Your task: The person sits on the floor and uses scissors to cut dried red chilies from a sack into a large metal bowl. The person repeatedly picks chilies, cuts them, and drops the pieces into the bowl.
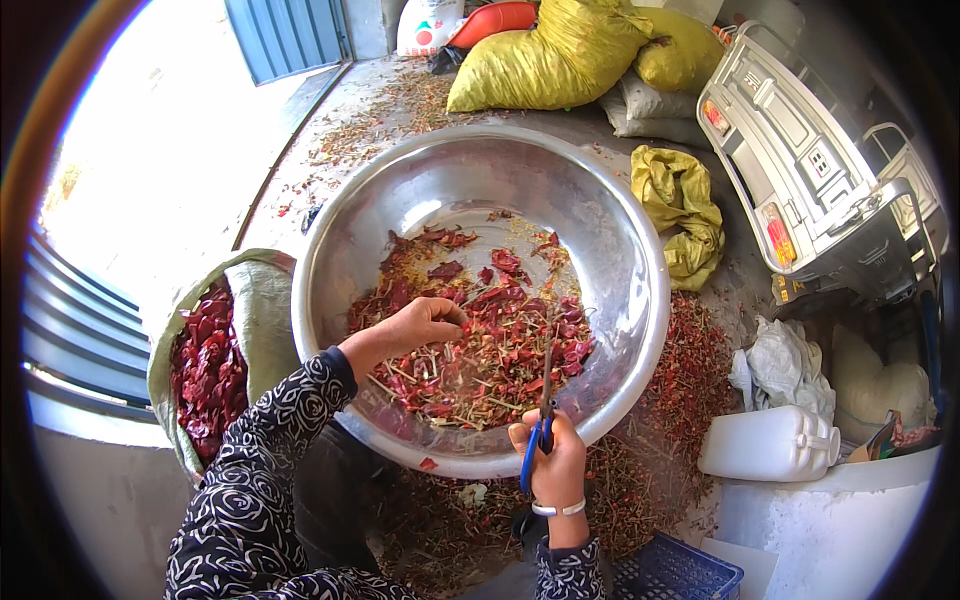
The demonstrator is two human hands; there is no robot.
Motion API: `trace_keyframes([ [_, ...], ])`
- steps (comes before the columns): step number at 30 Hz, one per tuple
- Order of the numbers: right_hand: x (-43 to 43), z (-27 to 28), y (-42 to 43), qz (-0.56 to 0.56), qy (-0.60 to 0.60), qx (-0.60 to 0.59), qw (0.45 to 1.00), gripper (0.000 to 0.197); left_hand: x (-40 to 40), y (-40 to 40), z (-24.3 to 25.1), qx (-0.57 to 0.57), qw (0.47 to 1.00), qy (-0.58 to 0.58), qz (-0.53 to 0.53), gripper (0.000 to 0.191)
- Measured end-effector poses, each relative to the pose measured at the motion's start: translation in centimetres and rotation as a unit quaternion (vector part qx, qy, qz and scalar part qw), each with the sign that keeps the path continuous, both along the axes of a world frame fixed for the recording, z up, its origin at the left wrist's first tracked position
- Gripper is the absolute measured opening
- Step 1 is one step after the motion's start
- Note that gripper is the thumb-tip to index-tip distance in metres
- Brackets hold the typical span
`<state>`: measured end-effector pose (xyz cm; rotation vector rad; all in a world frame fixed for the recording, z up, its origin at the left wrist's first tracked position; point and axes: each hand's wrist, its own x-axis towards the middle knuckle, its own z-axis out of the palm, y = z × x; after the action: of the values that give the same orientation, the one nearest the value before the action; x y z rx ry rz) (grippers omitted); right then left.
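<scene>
A large metal basin (480, 459) stands in front of me, holding dried red chili pieces (517, 315), stem bits and yellow seeds. My left hand (420, 326) is over the chili pieces, its thumb and fingers brought together; whether a piece is between the fingertips cannot be told. At the basin's lower right rim, my right hand (555, 454) grips blue-handled scissors (545, 427) with the blades pointing away from me over the basin. A silver bracelet is on the right wrist. To the left, an open woven sack (262, 322) is filled with dark red dried chilies (210, 360).
Stem and chili scraps (682, 375) cover the floor right of and below the basin. Yellow sacks (540, 64) lie at the back. At right are a crumpled yellow sack (675, 214), a large grey case (795, 150) and a white jug (765, 444). A blue crate (675, 566) stands at lower right.
</scene>
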<state>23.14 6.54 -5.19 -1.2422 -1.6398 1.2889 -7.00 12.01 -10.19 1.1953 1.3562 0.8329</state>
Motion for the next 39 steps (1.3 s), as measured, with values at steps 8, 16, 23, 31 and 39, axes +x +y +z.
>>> trace_keyframes([
  [8, -2.5, -0.6, 0.4, -0.005, 0.053, 0.046, 0.998, 0.030, 5.3, -6.1, 4.9, -0.089, 0.891, -0.438, 0.082, 0.011],
  [16, -3.1, 0.3, 1.5, -0.023, 0.088, -0.039, 0.995, 0.016, 8.7, -7.5, 3.7, -0.142, 0.876, -0.460, 0.021, 0.018],
  [23, -4.2, 0.5, 1.6, -0.052, 0.100, -0.076, 0.991, 0.013, 8.5, -7.4, 4.8, -0.041, 0.959, -0.279, 0.008, 0.044],
  [31, -4.1, 1.0, 2.1, -0.086, 0.126, -0.104, 0.983, 0.014, 7.4, -7.0, 5.5, -0.057, 0.951, -0.280, 0.119, 0.037],
  [39, -4.3, 0.2, 1.6, -0.030, 0.038, 0.033, 0.998, 0.018, 8.2, -7.3, 5.1, -0.020, 0.979, -0.204, -0.006, 0.043],
])
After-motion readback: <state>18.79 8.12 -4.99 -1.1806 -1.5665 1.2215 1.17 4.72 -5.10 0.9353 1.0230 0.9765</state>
